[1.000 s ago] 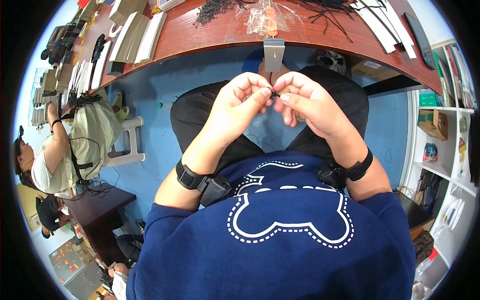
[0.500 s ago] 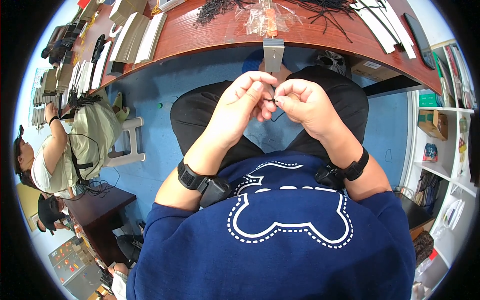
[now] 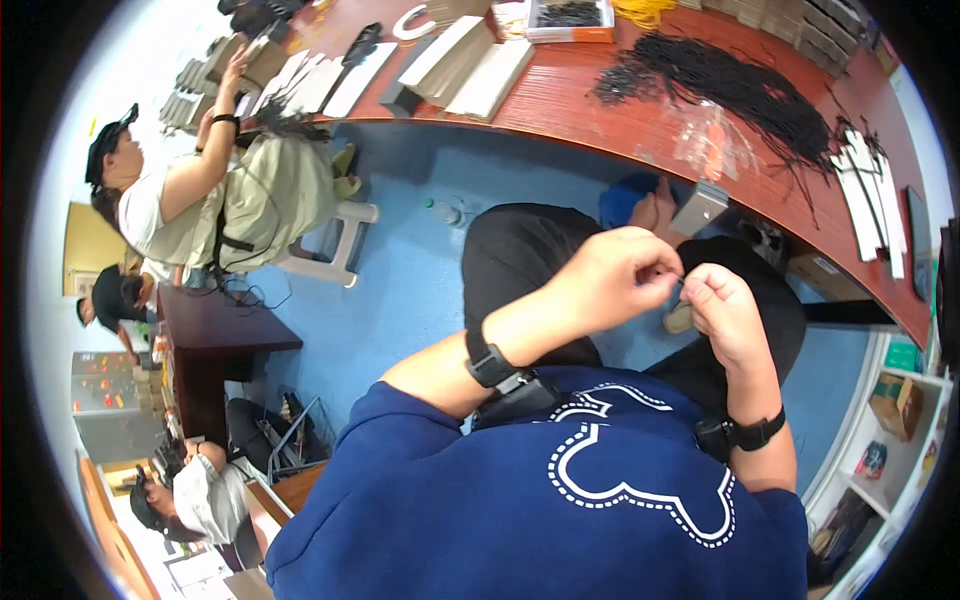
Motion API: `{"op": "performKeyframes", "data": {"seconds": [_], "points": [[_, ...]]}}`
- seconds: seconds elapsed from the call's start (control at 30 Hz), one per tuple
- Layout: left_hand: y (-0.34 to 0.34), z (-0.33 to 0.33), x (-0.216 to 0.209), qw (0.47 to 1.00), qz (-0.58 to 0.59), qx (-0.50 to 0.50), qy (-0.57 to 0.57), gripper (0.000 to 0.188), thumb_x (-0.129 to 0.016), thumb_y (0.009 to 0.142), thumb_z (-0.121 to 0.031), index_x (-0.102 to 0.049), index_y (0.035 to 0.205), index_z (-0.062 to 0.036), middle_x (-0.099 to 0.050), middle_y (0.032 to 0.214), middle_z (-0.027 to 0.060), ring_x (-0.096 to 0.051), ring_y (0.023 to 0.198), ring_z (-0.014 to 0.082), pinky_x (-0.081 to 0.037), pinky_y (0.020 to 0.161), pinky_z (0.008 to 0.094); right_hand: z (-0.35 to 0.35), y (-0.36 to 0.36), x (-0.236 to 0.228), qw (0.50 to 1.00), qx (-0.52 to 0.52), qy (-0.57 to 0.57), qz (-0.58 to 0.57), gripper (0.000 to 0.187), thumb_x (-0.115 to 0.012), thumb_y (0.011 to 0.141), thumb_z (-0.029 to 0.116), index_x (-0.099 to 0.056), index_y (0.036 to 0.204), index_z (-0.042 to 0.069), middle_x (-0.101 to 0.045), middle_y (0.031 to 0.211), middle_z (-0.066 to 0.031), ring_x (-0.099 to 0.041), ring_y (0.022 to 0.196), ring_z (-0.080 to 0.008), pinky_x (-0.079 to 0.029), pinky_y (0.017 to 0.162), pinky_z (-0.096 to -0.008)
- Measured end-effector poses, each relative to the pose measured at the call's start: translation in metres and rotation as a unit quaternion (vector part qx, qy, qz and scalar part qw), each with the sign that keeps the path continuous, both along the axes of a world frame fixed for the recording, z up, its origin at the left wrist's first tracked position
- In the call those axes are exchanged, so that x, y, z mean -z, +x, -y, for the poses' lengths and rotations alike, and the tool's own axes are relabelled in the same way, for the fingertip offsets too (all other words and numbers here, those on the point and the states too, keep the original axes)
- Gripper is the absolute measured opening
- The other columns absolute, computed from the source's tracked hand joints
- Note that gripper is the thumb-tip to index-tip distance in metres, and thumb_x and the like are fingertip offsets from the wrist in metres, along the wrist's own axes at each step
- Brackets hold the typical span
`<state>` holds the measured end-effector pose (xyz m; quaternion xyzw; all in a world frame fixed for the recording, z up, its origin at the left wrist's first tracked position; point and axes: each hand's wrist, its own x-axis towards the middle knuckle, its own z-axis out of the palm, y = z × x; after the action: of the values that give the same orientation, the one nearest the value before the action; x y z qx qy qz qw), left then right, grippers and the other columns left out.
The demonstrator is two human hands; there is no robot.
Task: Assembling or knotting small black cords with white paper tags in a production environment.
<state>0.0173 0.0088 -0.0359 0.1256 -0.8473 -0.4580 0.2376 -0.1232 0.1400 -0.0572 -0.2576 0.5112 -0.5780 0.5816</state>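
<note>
My left hand [image 3: 632,277] and my right hand [image 3: 722,308] meet above my lap, fingertips almost touching. Between them shows a short dark bit of black cord [image 3: 682,281], pinched by both hands; most of it is hidden by the fingers. Just beyond, a grey metal block [image 3: 700,208] juts from the table edge, with an orange-handled piece [image 3: 714,148] in clear plastic behind it. A large heap of black cords [image 3: 735,90] lies on the red-brown table [image 3: 570,105].
White strips [image 3: 868,195] and a dark phone-like slab [image 3: 916,240] lie at the table's right end. Pale boxes [image 3: 490,75] and an open box of black pieces [image 3: 570,15] stand farther left. A person [image 3: 185,190] sits at the left by a white stool [image 3: 345,245]; a bottle [image 3: 445,211] is on the floor.
The view has swung to the left, so my hands and the table appear farther right. My left hand has turned over, its back now upward; both hands keep pinching the cord.
</note>
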Motion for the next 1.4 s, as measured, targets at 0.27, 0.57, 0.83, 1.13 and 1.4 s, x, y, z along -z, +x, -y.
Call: {"op": "performKeyframes", "data": {"seconds": [0.27,0.57,0.83,1.13,1.4], "points": [[-0.014,0.005,0.040,0.981,0.087,0.007,0.172,0.005,-0.060,0.077,-0.004,-0.058,0.081,-0.0024,-0.053,0.069,-0.0016,-0.048,0.060,0.0030,-0.041,0.055,0.0180,-0.013,-0.019,-0.003,0.973,0.067,-0.128,0.182,0.022,-0.056,0.087,0.021,-0.057,0.095,0.001,-0.061,0.082,-0.0054,-0.054,0.069,-0.0087,-0.042,0.060,-0.0189],[-0.023,0.005,0.058,0.986,0.127,0.065,0.085,0.006,-0.057,0.078,-0.004,-0.055,0.083,-0.0008,-0.053,0.073,0.0036,-0.050,0.064,0.0089,-0.043,0.060,0.0237,0.022,-0.012,0.006,0.977,0.157,-0.142,-0.012,0.017,-0.054,0.086,0.007,-0.059,0.099,-0.002,-0.062,0.086,-0.0060,-0.058,0.079,-0.0116,-0.047,0.075,-0.0241],[-0.025,0.009,0.058,0.977,0.175,0.090,0.080,0.007,-0.058,0.079,-0.005,-0.055,0.084,-0.0010,-0.054,0.069,0.0056,-0.053,0.066,0.0106,-0.044,0.062,0.0257,0.022,-0.010,0.011,0.977,0.151,-0.135,0.065,0.014,-0.055,0.085,0.007,-0.061,0.095,-0.002,-0.062,0.086,-0.0066,-0.059,0.077,-0.0124,-0.048,0.072,-0.0236],[-0.026,0.019,0.051,0.983,0.161,0.092,0.008,0.010,-0.059,0.076,-0.005,-0.056,0.085,-0.0013,-0.058,0.072,0.0115,-0.058,0.066,0.0228,-0.046,0.061,0.0317,0.029,-0.011,0.016,0.968,0.215,-0.065,0.108,0.015,-0.055,0.085,0.005,-0.055,0.099,-0.001,-0.060,0.087,-0.0087,-0.059,0.073,-0.0125,-0.048,0.067,-0.0246],[-0.027,0.005,0.022,0.996,-0.025,-0.072,-0.050,0.037,-0.059,0.077,0.000,-0.053,0.114,-0.0033,-0.052,0.101,0.0116,-0.056,0.085,0.0194,-0.046,0.077,0.0291,0.017,0.005,0.010,0.956,0.248,-0.109,-0.109,0.035,-0.052,0.086,0.001,-0.041,0.119,-0.002,-0.059,0.088,-0.0093,-0.059,0.075,-0.0116,-0.050,0.068,-0.0235]]}}
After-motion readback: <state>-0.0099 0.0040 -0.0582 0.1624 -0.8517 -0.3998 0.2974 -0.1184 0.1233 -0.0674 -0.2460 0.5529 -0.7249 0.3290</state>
